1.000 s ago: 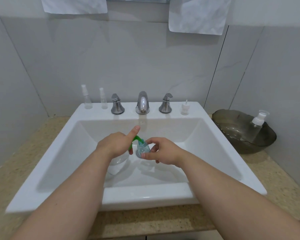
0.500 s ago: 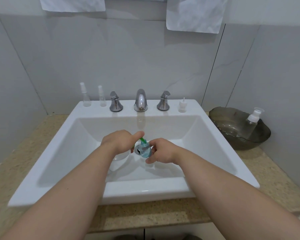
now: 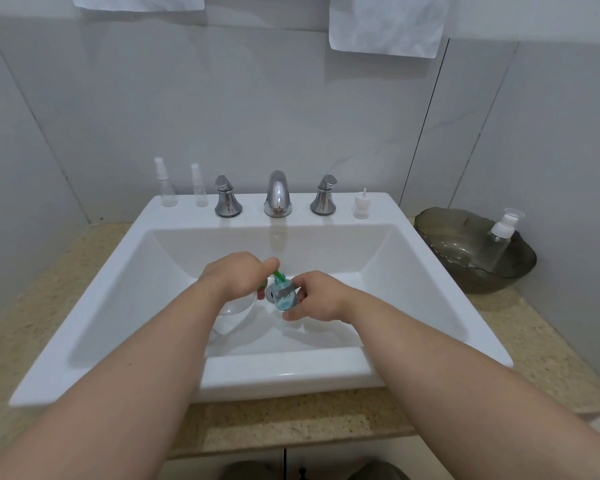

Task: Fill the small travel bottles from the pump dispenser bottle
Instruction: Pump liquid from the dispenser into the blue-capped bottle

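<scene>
So the whole thing comes down to where the spout meets the neck. The left grip [image 3: 232, 276] is wrapped around the pump dispenser bottle [image 3: 234, 311], with the thumb up on the pump head. The green nozzle [image 3: 276, 274] pokes out to the right and slightly down. The right grip [image 3: 321, 299] has its fingers curled round the small travel bottle [image 3: 284, 296], holding the body from the right side. That bottle sits just right of the left grip, low in the sink [image 3: 284, 372], right over the drain.

The little bottle's long axis is close to upright, with the neck tipped a bit toward the nozzle, so the mouth faces the spout. The tip touches the neck, but I can't tell from this angle whether it's actually inside the opening. There's blue-green liquid in the bottle already (how full is hard to judge through the fingers).

My read is that the next press needs the thumb pushing straight down without swinging the nozzle off that tiny mouth. The right grip does the aligning, since it's the one free to nudge. If it slips, the mess just goes into the basin, so no biggie.

Two more travel bottles [image 3: 167, 186] wait on the back ledge left of the faucet [image 3: 278, 194], and they look empty. There's a loose pump cap [image 3: 362, 204] on the right.
</scene>
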The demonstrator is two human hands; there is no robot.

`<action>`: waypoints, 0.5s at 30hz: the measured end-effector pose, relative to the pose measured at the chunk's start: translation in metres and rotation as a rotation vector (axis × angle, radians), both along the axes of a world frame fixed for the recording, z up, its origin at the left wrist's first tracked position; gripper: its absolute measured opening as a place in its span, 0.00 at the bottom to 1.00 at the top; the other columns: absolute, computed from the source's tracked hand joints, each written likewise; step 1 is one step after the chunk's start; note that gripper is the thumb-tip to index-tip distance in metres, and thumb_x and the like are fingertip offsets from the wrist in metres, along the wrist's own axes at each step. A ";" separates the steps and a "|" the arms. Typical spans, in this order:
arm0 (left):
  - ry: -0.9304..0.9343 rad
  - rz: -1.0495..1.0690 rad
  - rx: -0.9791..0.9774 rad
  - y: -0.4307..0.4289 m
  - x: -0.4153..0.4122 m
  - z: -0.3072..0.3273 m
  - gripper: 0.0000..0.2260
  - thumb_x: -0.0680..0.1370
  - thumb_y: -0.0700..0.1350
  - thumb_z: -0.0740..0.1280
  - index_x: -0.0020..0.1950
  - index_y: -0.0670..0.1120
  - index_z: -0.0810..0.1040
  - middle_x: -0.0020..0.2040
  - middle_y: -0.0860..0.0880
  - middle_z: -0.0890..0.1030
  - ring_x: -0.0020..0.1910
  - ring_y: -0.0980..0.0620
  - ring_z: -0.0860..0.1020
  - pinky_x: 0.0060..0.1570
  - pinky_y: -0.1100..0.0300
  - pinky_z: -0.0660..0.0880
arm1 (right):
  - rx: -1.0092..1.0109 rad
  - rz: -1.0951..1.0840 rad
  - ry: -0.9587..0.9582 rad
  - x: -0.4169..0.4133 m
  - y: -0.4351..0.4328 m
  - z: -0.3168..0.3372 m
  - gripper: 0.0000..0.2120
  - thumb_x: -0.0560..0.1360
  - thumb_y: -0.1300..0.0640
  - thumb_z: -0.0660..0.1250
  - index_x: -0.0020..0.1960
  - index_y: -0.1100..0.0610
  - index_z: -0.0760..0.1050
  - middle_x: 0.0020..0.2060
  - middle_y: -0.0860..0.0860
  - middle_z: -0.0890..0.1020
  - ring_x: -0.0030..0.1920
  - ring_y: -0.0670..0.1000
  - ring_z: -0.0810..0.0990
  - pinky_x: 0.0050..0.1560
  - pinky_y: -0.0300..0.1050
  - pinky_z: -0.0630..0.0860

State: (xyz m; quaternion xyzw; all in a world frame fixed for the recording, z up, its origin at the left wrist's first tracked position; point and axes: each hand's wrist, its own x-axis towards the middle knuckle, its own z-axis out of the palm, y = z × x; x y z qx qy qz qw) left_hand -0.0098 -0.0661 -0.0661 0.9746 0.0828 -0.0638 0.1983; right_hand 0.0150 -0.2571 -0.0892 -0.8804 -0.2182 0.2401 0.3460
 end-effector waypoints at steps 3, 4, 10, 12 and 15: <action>-0.021 -0.014 -0.007 0.001 0.002 -0.001 0.28 0.82 0.59 0.54 0.36 0.46 0.85 0.42 0.51 0.83 0.45 0.49 0.79 0.46 0.53 0.71 | -0.002 0.000 -0.002 -0.001 0.001 0.000 0.22 0.73 0.57 0.78 0.65 0.53 0.79 0.36 0.45 0.76 0.37 0.46 0.75 0.41 0.38 0.69; -0.026 -0.021 -0.008 0.001 0.003 -0.002 0.28 0.82 0.58 0.54 0.36 0.46 0.85 0.42 0.50 0.82 0.45 0.48 0.79 0.46 0.53 0.71 | -0.004 -0.001 -0.002 -0.001 0.001 0.000 0.23 0.72 0.56 0.79 0.66 0.53 0.79 0.36 0.45 0.76 0.37 0.46 0.75 0.41 0.38 0.69; -0.039 -0.009 0.046 -0.002 0.001 -0.004 0.29 0.82 0.61 0.52 0.36 0.47 0.84 0.45 0.50 0.84 0.46 0.49 0.79 0.47 0.53 0.71 | -0.019 -0.001 0.013 -0.001 0.000 0.002 0.22 0.71 0.56 0.80 0.64 0.53 0.80 0.37 0.44 0.76 0.37 0.45 0.75 0.40 0.38 0.68; -0.046 0.006 0.037 -0.002 -0.002 -0.004 0.34 0.82 0.68 0.49 0.37 0.48 0.85 0.45 0.51 0.84 0.46 0.50 0.79 0.49 0.52 0.71 | -0.015 -0.018 0.029 -0.001 -0.001 0.003 0.24 0.70 0.54 0.81 0.64 0.53 0.80 0.38 0.44 0.76 0.39 0.45 0.76 0.41 0.38 0.69; -0.064 0.018 0.001 0.000 -0.004 -0.004 0.43 0.77 0.76 0.42 0.35 0.48 0.85 0.44 0.53 0.84 0.46 0.51 0.79 0.51 0.50 0.71 | -0.001 -0.035 0.032 0.000 -0.001 0.003 0.24 0.71 0.52 0.81 0.65 0.54 0.80 0.39 0.44 0.77 0.40 0.46 0.76 0.44 0.39 0.70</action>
